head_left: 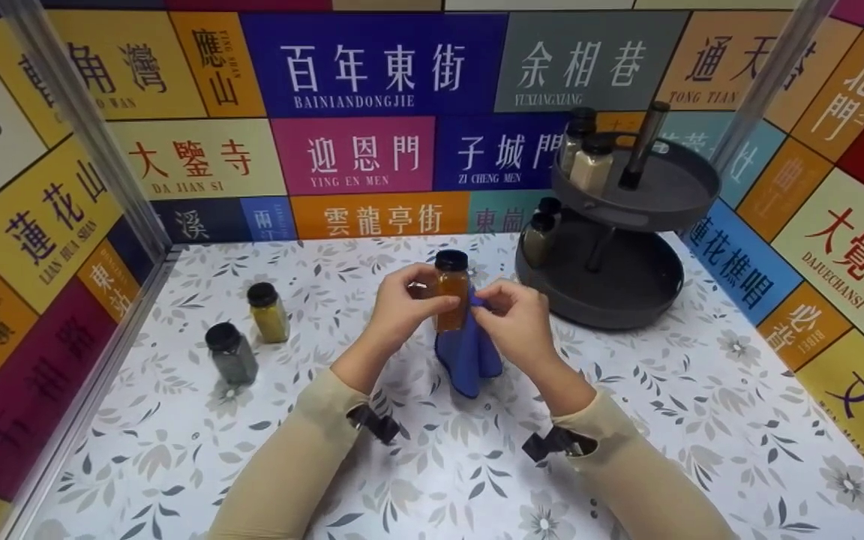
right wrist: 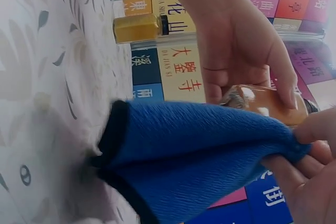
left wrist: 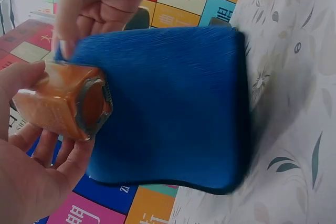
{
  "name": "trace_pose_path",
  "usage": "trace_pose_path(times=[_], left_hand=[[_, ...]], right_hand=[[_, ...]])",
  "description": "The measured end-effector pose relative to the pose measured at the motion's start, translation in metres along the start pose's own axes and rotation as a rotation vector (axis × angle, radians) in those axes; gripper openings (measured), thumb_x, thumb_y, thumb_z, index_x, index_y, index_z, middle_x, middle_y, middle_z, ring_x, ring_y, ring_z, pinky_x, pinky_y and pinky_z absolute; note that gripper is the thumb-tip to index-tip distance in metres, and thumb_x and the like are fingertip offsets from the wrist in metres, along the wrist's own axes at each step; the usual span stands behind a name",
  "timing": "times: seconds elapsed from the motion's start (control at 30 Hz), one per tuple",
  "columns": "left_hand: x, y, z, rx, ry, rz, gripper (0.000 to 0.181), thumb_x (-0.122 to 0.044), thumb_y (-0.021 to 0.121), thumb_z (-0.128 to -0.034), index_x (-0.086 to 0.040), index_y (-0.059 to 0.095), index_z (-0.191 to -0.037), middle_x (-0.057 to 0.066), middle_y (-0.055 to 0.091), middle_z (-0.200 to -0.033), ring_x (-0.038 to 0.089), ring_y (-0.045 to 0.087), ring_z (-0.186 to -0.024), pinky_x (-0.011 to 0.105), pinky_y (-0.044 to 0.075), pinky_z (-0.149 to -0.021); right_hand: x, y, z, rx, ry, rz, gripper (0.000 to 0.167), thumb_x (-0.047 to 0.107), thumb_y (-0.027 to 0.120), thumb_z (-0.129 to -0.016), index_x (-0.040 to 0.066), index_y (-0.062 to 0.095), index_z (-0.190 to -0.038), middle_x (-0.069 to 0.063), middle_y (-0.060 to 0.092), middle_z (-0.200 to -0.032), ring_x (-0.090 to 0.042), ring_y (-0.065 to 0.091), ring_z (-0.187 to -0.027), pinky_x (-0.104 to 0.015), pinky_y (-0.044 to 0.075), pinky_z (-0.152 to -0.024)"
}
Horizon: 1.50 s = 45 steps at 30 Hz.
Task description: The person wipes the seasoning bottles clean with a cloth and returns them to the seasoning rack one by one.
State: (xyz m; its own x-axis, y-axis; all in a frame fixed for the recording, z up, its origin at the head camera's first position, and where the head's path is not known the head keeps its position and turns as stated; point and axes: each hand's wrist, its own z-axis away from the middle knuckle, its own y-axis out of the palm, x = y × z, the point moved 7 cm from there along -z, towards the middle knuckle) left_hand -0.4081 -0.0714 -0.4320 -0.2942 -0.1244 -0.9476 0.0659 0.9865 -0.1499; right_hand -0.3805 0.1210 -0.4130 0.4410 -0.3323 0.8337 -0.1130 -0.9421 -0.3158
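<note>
My left hand (head_left: pixel 406 300) grips a glass spice jar (head_left: pixel 451 292) of orange-brown powder with a black lid, held upright above the table. Just to its right, my right hand (head_left: pixel 514 315) pinches a blue cloth (head_left: pixel 469 356) with dark edging near its top, and the cloth hangs down in folds. In the left wrist view the cloth (left wrist: pixel 168 108) spreads beside the base of the jar (left wrist: pixel 68 100). The right wrist view shows the cloth (right wrist: pixel 199 150) bunched between thumb and fingers, partly covering the jar (right wrist: pixel 273 103).
Two black-lidded jars stand at the left, one with yellow powder (head_left: pixel 270 315), one with grey-green contents (head_left: pixel 232 356). A dark two-tier round rack (head_left: pixel 604 300) at the back right holds several jars, including a pale one (head_left: pixel 592 169). Sign-printed walls (head_left: pixel 372 67) enclose the flowered table.
</note>
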Motion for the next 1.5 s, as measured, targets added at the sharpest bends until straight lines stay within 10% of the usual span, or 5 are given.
trace_pose_path(times=[0.23,0.73,1.3,1.5], left_hand=[[-0.002,-0.002,-0.001,-0.011,-0.023,0.007,0.045,-0.02,0.09,-0.0838,-0.007,0.074,-0.124,0.011,0.072,-0.112,0.026,0.074,-0.098,0.036,0.062,-0.089],[0.004,0.01,0.003,0.139,-0.026,-0.065,0.04,-0.025,0.091,-0.0813,-0.013,0.076,-0.116,0.008,0.074,-0.111,0.024,0.073,-0.097,0.037,0.061,-0.088],[-0.007,-0.009,0.001,-0.018,0.02,-0.017,0.041,-0.017,0.089,-0.0816,-0.01,0.076,-0.12,0.009,0.073,-0.11,0.026,0.072,-0.099,0.035,0.06,-0.086],[-0.009,-0.01,0.001,-0.005,0.021,0.019,0.041,-0.018,0.088,-0.0844,-0.009,0.074,-0.122,0.01,0.071,-0.112,0.025,0.07,-0.1,0.033,0.058,-0.087]], right_hand=[[-0.006,0.005,0.004,0.07,0.084,0.04,0.01,-0.003,0.078,-0.083,0.006,0.078,-0.087,-0.011,0.081,-0.088,-0.013,0.07,-0.074,-0.022,0.057,-0.071],[0.014,-0.019,0.005,-0.238,-0.088,-0.289,0.013,-0.012,0.077,-0.085,-0.011,0.073,-0.097,-0.023,0.079,-0.104,-0.009,0.078,-0.094,-0.025,0.064,-0.084],[0.0,0.009,0.004,0.059,0.064,-0.026,0.01,-0.005,0.078,-0.08,0.003,0.077,-0.085,-0.012,0.081,-0.087,-0.009,0.072,-0.077,-0.02,0.058,-0.072],[0.001,0.01,0.007,0.012,0.074,-0.019,0.011,-0.005,0.078,-0.08,0.005,0.078,-0.085,-0.011,0.081,-0.088,-0.013,0.073,-0.079,-0.02,0.057,-0.073]])
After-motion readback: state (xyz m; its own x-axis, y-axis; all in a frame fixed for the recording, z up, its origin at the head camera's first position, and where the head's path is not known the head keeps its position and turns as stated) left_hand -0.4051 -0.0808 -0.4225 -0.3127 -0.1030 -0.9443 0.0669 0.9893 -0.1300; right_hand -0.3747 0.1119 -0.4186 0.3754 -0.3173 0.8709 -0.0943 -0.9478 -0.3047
